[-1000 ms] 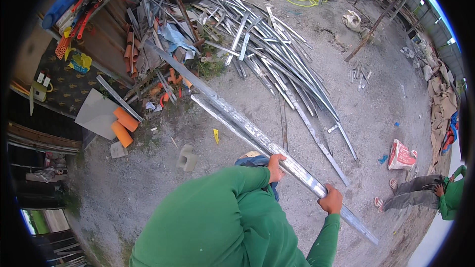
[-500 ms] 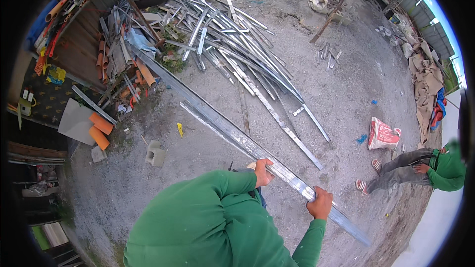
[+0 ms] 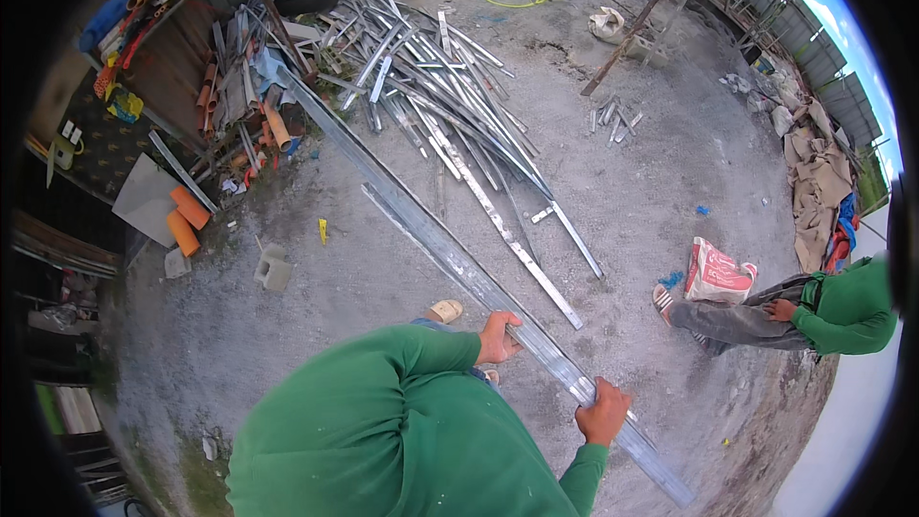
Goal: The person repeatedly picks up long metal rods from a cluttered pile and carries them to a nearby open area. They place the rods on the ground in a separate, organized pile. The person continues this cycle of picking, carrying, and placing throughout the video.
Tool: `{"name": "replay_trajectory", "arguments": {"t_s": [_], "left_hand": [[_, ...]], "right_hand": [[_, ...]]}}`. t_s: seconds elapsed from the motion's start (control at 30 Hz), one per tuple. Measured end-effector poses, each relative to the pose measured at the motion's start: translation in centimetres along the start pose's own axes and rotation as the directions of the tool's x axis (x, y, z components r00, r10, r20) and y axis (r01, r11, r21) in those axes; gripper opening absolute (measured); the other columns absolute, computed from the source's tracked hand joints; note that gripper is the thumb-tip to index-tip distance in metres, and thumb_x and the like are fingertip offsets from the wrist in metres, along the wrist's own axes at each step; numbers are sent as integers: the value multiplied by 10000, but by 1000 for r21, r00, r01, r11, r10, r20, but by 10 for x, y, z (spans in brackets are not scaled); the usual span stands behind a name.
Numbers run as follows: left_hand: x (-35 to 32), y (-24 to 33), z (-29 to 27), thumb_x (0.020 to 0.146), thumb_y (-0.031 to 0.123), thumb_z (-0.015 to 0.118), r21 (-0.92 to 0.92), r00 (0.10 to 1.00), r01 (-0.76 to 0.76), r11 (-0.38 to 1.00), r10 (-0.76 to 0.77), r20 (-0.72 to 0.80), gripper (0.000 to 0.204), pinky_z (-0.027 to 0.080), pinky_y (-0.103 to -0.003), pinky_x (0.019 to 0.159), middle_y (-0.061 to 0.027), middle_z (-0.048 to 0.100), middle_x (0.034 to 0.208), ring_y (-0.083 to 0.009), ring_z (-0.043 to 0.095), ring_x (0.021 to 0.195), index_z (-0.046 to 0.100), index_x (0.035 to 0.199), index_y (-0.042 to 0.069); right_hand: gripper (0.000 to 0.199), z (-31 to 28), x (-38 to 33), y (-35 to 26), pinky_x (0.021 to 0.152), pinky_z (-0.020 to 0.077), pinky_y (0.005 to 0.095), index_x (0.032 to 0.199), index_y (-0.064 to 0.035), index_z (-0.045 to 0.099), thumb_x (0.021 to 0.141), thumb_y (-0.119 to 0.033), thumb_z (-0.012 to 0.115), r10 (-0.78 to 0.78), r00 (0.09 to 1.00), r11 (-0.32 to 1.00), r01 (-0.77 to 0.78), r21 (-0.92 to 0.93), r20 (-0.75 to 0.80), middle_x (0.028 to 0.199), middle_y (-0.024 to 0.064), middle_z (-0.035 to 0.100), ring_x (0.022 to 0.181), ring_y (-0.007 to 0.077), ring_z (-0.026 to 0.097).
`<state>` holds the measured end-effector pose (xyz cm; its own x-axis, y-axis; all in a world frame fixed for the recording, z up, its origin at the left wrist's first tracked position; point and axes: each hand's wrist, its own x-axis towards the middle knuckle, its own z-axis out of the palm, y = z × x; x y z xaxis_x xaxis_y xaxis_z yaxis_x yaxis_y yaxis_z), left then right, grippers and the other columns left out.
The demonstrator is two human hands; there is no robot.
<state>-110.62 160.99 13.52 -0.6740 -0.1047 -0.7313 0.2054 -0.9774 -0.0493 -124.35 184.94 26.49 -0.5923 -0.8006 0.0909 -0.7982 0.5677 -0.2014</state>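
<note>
Both hands grip a bundle of long silver metal channels that slants from the upper left to the lower right. My left hand wraps around its near edge, about mid-length. Nearer the lower right end, my right hand is closed over it, thumb and fingers around the sides. One channel in the bundle reaches far back toward the scrap pile at the upper left, while a shorter one ends beside it. Beneath my left arm, a sandal shows on the ground.
A heap of loose metal channels spreads ahead, its long pieces pointing toward me. At right, a co-worker in green stands by a red and white sack. Concrete block and orange pipes lie left; a leaning post stands beyond.
The ground things have slid left in view as I shift to the right with the channels still in both hands. The co-worker has stepped, with the feet now closer to the sack.
</note>
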Motion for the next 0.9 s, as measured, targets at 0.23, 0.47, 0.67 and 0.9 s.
{"name": "replay_trajectory", "arguments": {"t_s": [0.23, 0.47, 0.67, 0.9], "left_hand": [[-1, -84, -13, 741, 190, 568, 171, 998, 26, 985, -17, -54, 357, 390, -407, 1056, -113, 661, 1088, -276, 607, 1079, 577, 1067, 45], [8, -76, -23, 712, 239, 606, 307, 999, 7, 952, 4, -35, 414, 355, -386, 1079, -88, 637, 1154, -237, 580, 1123, 572, 1091, 77], [-6, 0, -16, 716, 263, 617, 369, 1000, 4, 930, -12, 20, 433, 344, -385, 1095, -79, 636, 1163, -237, 578, 1128, 575, 1115, 99], [-29, 142, -16, 771, 235, 577, 337, 997, -32, 941, 5, 79, 412, 379, -363, 1079, -115, 653, 1164, -252, 606, 1097, 589, 1126, 25]], "right_hand": [[448, -21, -77, 45, 765, 380, 432, 1001, -54, 632, 553, -40, 627, 50, 998, 999, -49, -9, 36, 805, 111, 628, 814, 318, 585], [465, 1, -102, 34, 745, 394, 463, 992, -24, 639, 530, -75, 651, 75, 997, 997, -74, -22, 6, 777, 160, 619, 745, 363, 580], [535, 23, -56, -4, 768, 428, 484, 1124, -76, 662, 734, -442, 643, 135, 990, 991, -134, -20, 34, 903, 185, 692, 857, 376, 653], [622, 38, 41, -102, 883, 409, 539, 1287, -131, 548, 786, -497, 595, 209, 887, 977, -205, -54, 411, 1062, 207, 668, 975, 394, 638]]}}
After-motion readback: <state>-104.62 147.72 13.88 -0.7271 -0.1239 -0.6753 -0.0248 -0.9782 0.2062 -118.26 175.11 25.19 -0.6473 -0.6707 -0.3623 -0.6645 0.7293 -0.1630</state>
